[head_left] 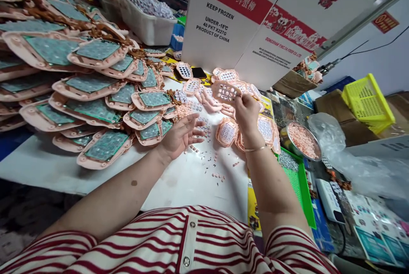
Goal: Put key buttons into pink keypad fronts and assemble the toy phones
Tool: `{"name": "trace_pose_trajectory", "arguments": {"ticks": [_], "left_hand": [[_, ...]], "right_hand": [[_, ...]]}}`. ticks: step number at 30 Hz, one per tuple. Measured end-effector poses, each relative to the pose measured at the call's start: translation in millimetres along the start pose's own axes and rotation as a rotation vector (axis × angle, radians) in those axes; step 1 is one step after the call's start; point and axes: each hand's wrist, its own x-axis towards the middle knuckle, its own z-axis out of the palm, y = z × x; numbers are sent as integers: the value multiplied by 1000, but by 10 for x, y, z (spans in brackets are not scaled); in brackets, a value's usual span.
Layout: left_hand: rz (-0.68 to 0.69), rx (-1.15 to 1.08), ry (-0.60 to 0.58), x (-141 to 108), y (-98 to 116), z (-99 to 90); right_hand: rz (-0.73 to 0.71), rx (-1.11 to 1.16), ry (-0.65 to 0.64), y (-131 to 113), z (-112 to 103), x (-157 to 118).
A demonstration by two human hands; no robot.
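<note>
My right hand (247,112) is closed on the edge of a pink plastic shell (225,91) with rows of holes, held up over the far part of the white board (188,184). My left hand (182,137) is apart from it, lower and to the left, palm turned inward with fingers spread and nothing in it. Beside its fingertips lie small pale keypad pieces (202,125). Pink shells with white button pads (227,132) lie between and beyond the hands. Small dark and pink bits are scattered on the board nearer to me.
Tall stacks of pink shells with green circuit boards (107,146) crowd the left. White cartons (220,22) stand behind. At the right are a metal bowl of pink pieces (303,139), a green tray (295,180) and a yellow basket (367,102).
</note>
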Motion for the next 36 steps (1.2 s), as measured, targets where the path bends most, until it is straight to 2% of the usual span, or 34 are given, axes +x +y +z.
{"name": "trace_pose_trajectory", "arguments": {"ticks": [2, 4, 7, 10, 12, 14, 17, 19, 22, 25, 28, 31, 33, 36], "left_hand": [[49, 40, -1, 5, -12, -10], [128, 54, -48, 5, -18, -14], [236, 47, -169, -35, 6, -12], [210, 38, -197, -120, 73, 3], [190, 14, -167, -166, 131, 15], [229, -39, -134, -179, 194, 23], [323, -130, -30, -129, 288, 23], [334, -148, 75, -82, 339, 21], [308, -142, 124, -39, 383, 20], [335, -125, 97, -22, 388, 20], [329, -85, 124, -11, 360, 24], [228, -33, 150, -21, 294, 36], [159, -5, 132, -46, 232, 44], [98, 1, 53, -93, 147, 55]], "right_hand": [[241, 512, -53, -62, -49, -299], [465, 876, -149, -129, -24, -655], [669, 1111, -315, -245, 100, -1178], [740, 1170, -514, -357, 201, -1500], [711, 1111, -617, -380, 196, -1540], [590, 931, -638, -339, 126, -1461], [247, 436, -480, -230, -19, -1263], [-7, 70, -469, -195, -53, -1179], [-279, -363, -684, -216, 70, -1196], [-380, -563, -770, -216, 276, -1295], [-288, -391, -717, -146, 344, -1327], [-48, 40, -579, -94, 223, -1289], [48, 273, -468, -114, 104, -1279], [27, 411, -338, -209, -12, -1326]]}}
